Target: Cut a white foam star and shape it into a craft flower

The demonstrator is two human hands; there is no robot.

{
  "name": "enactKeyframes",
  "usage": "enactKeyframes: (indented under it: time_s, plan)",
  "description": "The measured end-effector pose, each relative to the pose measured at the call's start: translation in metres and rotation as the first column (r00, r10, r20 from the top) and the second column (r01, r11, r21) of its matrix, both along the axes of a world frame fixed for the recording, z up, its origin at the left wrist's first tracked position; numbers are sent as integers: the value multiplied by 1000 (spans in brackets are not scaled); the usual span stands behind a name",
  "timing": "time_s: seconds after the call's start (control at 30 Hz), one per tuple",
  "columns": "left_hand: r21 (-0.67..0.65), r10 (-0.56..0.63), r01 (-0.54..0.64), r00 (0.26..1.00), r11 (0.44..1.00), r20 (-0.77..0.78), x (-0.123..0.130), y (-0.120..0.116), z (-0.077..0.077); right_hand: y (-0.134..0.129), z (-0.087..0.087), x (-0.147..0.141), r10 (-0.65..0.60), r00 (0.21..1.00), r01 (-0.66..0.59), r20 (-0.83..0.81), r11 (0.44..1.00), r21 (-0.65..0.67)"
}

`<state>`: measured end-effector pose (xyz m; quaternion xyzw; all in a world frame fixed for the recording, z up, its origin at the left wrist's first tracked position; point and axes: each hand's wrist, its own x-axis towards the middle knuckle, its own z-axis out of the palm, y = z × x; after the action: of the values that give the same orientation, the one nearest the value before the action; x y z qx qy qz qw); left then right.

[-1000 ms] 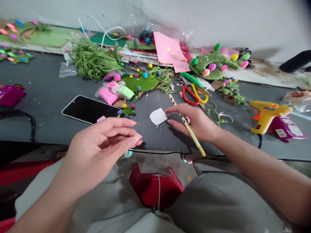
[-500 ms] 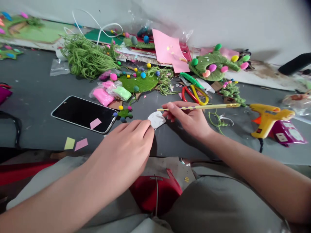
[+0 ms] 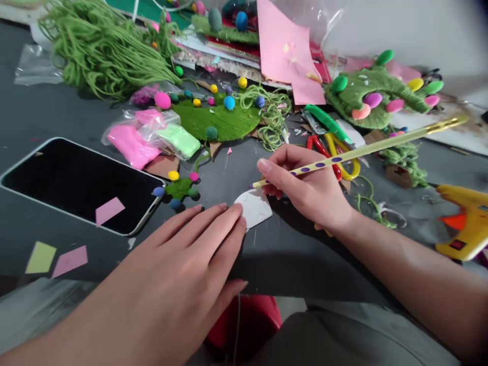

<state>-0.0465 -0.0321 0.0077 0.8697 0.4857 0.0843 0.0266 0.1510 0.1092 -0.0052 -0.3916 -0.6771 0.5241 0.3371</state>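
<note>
A small white paper piece with a rounded edge lies on the grey table. My left hand rests flat with its fingertips on the paper's left side, palm down, fingers stretched out. Between the thumb and fingers of my right hand is a pale yellow pencil with purple dots. Its tip touches or hovers just over the paper's upper edge; I cannot tell which. The pencil's gold end points up to the right.
A phone and paper scraps are at the left. Behind lie green yarn, clay packets, a green felt piece, scissors and pink paper. A yellow glue gun is at the right.
The view has come closer to the table. My left hand has flattened over the paper, its thumb now showing. The pencil in my right hand has tilted, its far end higher.
</note>
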Motion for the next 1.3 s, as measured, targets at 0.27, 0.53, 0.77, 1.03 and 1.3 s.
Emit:
enactKeyframes:
  time_s: [0.27,0.53,0.77,1.03,1.3]
  plan:
    - [-19,42,-41,998,999,55,-6,-8,-13,1,-4,2,-14,996,11,84,1000,28]
    - [-9,43,-42,997,999,58,-6,-9,-15,0,-7,1,-32,996,30,89,999,29]
    - [7,6,-6,1000,1000,28,-8,-8,-17,0,-8,2,5,996,-8,86,999,35]
    - [66,-16,21,998,998,-62,-7,-8,-20,-1,-9,1,15,998,-16,57,1000,14]
    - [165,-26,49,989,985,-142,0,-8,-19,0,-9,2,24,999,-24,31,1000,-4]
